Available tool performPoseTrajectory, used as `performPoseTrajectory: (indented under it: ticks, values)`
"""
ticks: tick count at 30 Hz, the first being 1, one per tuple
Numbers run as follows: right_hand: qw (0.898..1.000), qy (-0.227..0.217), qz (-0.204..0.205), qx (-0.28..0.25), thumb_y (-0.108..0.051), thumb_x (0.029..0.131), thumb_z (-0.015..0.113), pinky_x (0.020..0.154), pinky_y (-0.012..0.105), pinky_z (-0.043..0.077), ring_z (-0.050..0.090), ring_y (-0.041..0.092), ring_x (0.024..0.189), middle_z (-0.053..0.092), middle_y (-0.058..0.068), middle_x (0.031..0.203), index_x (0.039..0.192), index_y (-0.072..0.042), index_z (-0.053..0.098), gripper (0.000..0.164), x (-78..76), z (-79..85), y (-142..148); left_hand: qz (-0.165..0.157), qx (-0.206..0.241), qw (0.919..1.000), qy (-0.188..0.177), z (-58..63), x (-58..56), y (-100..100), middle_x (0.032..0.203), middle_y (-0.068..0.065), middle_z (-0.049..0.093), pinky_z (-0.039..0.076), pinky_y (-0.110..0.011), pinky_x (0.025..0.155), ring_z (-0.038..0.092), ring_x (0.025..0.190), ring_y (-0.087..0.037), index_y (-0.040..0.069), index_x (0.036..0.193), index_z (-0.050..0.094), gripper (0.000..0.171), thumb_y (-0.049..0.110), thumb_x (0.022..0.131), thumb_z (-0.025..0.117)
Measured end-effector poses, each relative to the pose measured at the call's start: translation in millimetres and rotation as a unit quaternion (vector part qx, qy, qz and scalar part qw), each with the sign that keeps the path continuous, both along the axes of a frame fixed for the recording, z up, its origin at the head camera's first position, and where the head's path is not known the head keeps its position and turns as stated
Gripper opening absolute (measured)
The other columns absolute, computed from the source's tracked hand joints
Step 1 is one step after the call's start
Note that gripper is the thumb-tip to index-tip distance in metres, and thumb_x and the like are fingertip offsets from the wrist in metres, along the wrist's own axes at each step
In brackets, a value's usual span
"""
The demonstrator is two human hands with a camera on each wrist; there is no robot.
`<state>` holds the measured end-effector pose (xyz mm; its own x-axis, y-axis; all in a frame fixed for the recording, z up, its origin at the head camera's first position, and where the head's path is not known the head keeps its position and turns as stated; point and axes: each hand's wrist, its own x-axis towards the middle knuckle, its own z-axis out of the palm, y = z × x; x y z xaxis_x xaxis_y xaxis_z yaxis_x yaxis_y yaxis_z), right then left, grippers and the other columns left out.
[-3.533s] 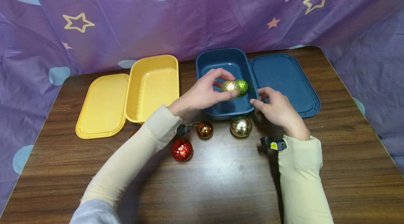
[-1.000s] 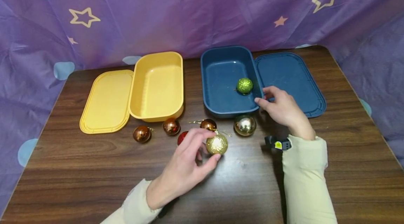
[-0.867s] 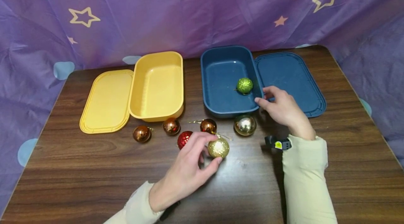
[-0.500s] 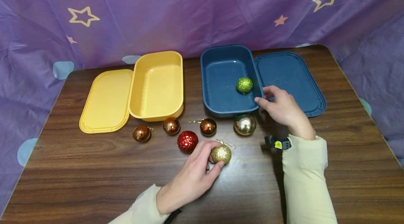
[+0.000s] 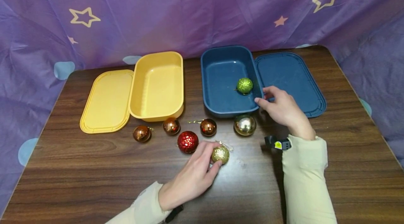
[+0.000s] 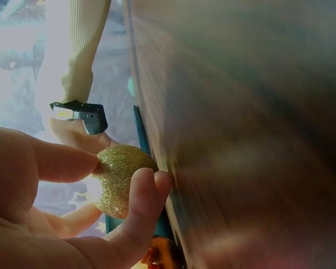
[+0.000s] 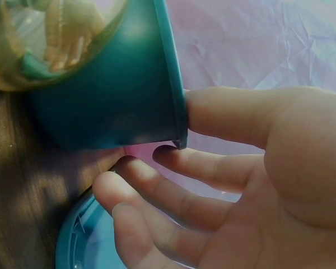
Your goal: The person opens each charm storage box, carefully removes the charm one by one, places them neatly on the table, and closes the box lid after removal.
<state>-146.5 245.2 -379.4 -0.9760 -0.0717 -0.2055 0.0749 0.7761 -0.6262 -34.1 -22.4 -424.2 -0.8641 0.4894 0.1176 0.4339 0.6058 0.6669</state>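
Your left hand [image 5: 192,178] has the gold glitter ball [image 5: 221,155] in its grip, pinched between thumb and fingers, low over the desk [image 5: 104,175] — whether the ball bears on the desk cannot be told. Press lightly from both sides; a round thing like this will probably roll if one side lets go first, so ease thumb and fingers off together. Mind the hanging loop [image 5: 228,146], lying out past the ball, and let no finger catch in it. The red ball [image 5: 187,142] sits just beside your fingers, so draw back toward yourself rather than sideways. Your right hand [image 5: 281,108] touches the rim of the blue box [image 5: 206,96] with its thumb, the fingers relaxed beside the outer wall — enough for steadying, I judge. Leave that contact light, since the smooth gold ball [image 5: 244,125] lies close by the box's near end.
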Motion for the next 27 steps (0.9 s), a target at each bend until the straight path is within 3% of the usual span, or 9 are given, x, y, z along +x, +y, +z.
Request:
performPoseTrajectory:
  ticks: [10,17,23,27]
  values:
    - [1.000,0.006,0.001,0.001,-0.034,0.098,0.051,0.096,0.057,0.042,0.053,0.043,0.117,0.054,0.030,0.129,0.138,0.006,0.042,0.057,1.1,0.6,-0.4,-0.002,-0.015,0.9993,-0.033,2.1,-5.0,0.6,0.117,-0.007,0.055,0.053,-0.025,0.083,0.056,0.093,-0.012,0.009,0.125,0.052,0.033,0.016,0.094,0.060]
    - [1.000,0.002,0.002,0.001,-0.035,0.098,0.050,0.097,0.058,0.041,0.053,0.044,0.118,0.053,0.030,0.130,0.138,0.006,0.041,0.058,1.2,1.5,-0.7,-0.010,-0.037,0.9986,-0.037,3.1,-4.7,0.6,0.119,-0.007,0.054,0.052,-0.032,0.094,0.056,0.103,-0.013,0.009,0.128,0.051,0.032,0.019,0.098,0.054]
    - [1.000,0.002,0.002,0.000,-0.034,0.098,0.051,0.098,0.058,0.041,0.052,0.044,0.119,0.052,0.030,0.131,0.139,0.006,0.041,0.058,0.9,1.1,-0.7,-0.012,-0.036,0.9985,-0.039,3.3,-5.5,0.1,0.119,-0.008,0.053,0.053,-0.030,0.089,0.056,0.093,-0.012,0.008,0.128,0.051,0.033,0.020,0.098,0.054]
    - [1.000,0.002,0.001,0.000,-0.034,0.098,0.051,0.098,0.057,0.041,0.052,0.044,0.119,0.052,0.030,0.132,0.139,0.006,0.040,0.058,0.8,0.8,-0.7,-0.013,-0.040,0.9986,-0.031,2.8,-5.8,-0.1,0.118,-0.007,0.053,0.053,-0.030,0.090,0.057,0.097,-0.012,0.009,0.129,0.050,0.035,0.023,0.098,0.054]
